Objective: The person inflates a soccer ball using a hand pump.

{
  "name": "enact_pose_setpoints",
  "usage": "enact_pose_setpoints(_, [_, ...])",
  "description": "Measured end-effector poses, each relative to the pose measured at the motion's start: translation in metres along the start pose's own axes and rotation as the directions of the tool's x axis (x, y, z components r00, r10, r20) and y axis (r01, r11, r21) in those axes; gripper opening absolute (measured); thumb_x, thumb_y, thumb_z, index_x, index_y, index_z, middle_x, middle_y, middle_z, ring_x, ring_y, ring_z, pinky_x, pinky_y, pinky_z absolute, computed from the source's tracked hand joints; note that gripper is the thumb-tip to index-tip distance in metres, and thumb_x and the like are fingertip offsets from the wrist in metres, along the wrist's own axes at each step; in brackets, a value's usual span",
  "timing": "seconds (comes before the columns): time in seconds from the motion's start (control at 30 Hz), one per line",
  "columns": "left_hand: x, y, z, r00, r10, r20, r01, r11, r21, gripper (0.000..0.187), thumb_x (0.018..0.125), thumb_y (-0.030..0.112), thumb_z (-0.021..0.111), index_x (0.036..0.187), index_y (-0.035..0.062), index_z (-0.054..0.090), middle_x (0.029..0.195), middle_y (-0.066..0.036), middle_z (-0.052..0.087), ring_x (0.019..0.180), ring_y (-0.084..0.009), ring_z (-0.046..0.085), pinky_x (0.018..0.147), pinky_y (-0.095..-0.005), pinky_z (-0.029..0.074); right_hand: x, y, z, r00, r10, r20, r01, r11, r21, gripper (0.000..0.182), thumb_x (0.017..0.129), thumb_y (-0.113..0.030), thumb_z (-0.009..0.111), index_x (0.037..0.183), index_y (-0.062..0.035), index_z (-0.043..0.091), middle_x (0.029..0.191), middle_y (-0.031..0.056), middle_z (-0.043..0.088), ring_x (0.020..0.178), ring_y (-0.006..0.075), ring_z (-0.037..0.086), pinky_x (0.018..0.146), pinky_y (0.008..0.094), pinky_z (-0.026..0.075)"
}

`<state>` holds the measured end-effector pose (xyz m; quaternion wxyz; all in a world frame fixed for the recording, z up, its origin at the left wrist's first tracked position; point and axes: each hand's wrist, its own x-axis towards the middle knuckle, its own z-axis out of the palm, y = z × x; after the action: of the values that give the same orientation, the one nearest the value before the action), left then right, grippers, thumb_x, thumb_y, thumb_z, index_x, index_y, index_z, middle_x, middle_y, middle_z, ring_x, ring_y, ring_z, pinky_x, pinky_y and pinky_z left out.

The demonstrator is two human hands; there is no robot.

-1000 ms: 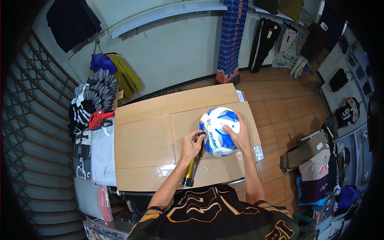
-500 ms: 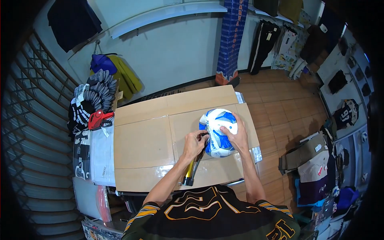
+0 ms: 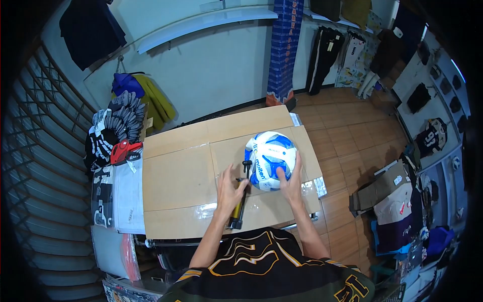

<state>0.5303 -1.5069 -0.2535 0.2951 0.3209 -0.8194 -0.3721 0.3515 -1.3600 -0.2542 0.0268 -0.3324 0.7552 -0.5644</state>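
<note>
A blue and white Molten ball (image 3: pixel 271 151) rests on the cardboard-covered table, its printed name facing left. My right hand (image 3: pixel 291 182) grips it from the right side, with the thumb across the front panel. Against the ball's left side is a small black T-shaped fitting (image 3: pixel 246 164). Below it lies a hand pump (image 3: pixel 235 215) with a yellow barrel and black end, partly hidden by my left hand (image 3: pixel 229 190). That hand is apart from the ball, fingers spread, its thumb overlapping the dark upper part of the pump.
Flattened cardboard (image 3: pixel 176 176) covers the table. At its left are stacked dark clothes (image 3: pixel 123 118), a red object (image 3: pixel 125 151) and packaged garments (image 3: pixel 128 194). A folding metal gate (image 3: pixel 48 176) stands far left. Folded clothes (image 3: pixel 392 206) sit to the right, beyond the tiled floor (image 3: pixel 337 156).
My left hand has drawn back left from the ball and opened its fingers, uncovering the black fitting. The ball has turned slightly under my right hand, so more of its lettering shows.
</note>
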Motion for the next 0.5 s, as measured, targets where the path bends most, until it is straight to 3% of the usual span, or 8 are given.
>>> enact_pose_setpoints(0.1, [-0.041,-0.018,-0.009,1.000,0.013,-0.026,-0.009,0.987,0.160,0.082,0.083,0.022,0.084,0.147,-0.0052,0.042,0.114,-0.027,0.067,0.106,-0.0388,0.067,0.095,-0.0448,0.054,-0.034,0.004,0.005,0.999,-0.045,0.019,0.047,0.995,-0.093,0.115,0.086,-0.039,0.081,0.161,0.0054,0.006,0.157,0.0378,0.025,0.145,0.0517,0.033,0.120,0.0534,0.029])
enact_pose_setpoints(0.17, [-0.056,-0.003,-0.023,0.930,-0.305,0.205,0.322,0.945,-0.053,0.079,0.084,0.021,0.084,0.146,-0.0053,0.043,0.107,-0.022,0.069,0.094,-0.0328,0.070,0.086,-0.0422,0.056,-0.038,-0.004,0.008,0.998,0.019,0.060,-0.016,0.998,-0.056,0.124,0.082,-0.038,0.085,0.160,0.0063,-0.001,0.158,0.0398,0.021,0.146,0.0531,0.031,0.120,0.0538,0.029])
enact_pose_setpoints(0.2, [-0.063,-0.007,-0.022,0.949,-0.252,0.191,0.264,0.964,-0.038,0.073,0.085,0.018,0.083,0.143,-0.0058,0.045,0.102,-0.019,0.069,0.086,-0.0281,0.070,0.079,-0.0388,0.057,-0.038,-0.005,0.011,0.998,0.022,0.060,-0.018,0.998,-0.059,0.124,0.082,-0.038,0.085,0.160,0.0064,0.000,0.157,0.0399,0.022,0.146,0.0528,0.031,0.120,0.0540,0.029])
enact_pose_setpoints(0.33, [-0.067,-0.022,-0.029,0.924,-0.338,0.181,0.365,0.919,-0.151,0.063,0.088,0.011,0.079,0.140,-0.0067,0.048,0.101,-0.017,0.069,0.087,-0.0247,0.069,0.078,-0.0361,0.057,-0.028,-0.008,0.031,0.996,-0.033,0.086,0.041,0.995,-0.093,0.124,0.080,-0.037,0.087,0.160,0.0055,0.003,0.157,0.0390,0.023,0.145,0.0524,0.031,0.119,0.0547,0.030])
enact_pose_setpoints(0.43, [-0.068,-0.043,-0.036,0.941,-0.322,0.106,0.338,0.907,-0.251,0.058,0.089,0.008,0.077,0.138,-0.0077,0.051,0.103,-0.016,0.070,0.088,-0.0226,0.069,0.079,-0.0353,0.057,-0.013,-0.011,0.047,0.990,-0.066,0.122,0.069,0.997,-0.023,0.123,0.079,-0.036,0.089,0.161,0.0036,0.005,0.158,0.0370,0.024,0.146,0.0516,0.031,0.119,0.0547,0.030])
enact_pose_setpoints(0.47, [-0.069,-0.054,-0.044,0.932,-0.345,0.109,0.361,0.913,-0.192,0.054,0.090,0.007,0.075,0.136,-0.0094,0.053,0.107,-0.017,0.070,0.093,-0.0221,0.070,0.083,-0.0347,0.057,-0.010,-0.014,0.054,0.990,-0.078,0.118,0.081,0.996,-0.022,0.121,0.080,-0.035,0.087,0.162,0.0014,0.006,0.159,0.0343,0.027,0.148,0.0468,0.033,0.121,0.0504,0.030])
enact_pose_setpoints(0.5, [-0.068,-0.059,-0.052,0.930,-0.353,0.100,0.366,0.911,-0.192,0.054,0.090,0.007,0.075,0.136,-0.0094,0.053,0.107,-0.017,0.070,0.093,-0.0221,0.070,0.083,-0.0347,0.057,-0.007,-0.016,0.060,0.988,-0.081,0.128,0.084,0.996,-0.016,0.121,0.080,-0.035,0.087,0.162,0.0014,0.006,0.159,0.0343,0.027,0.148,0.0468,0.033,0.121,0.0504,0.030])
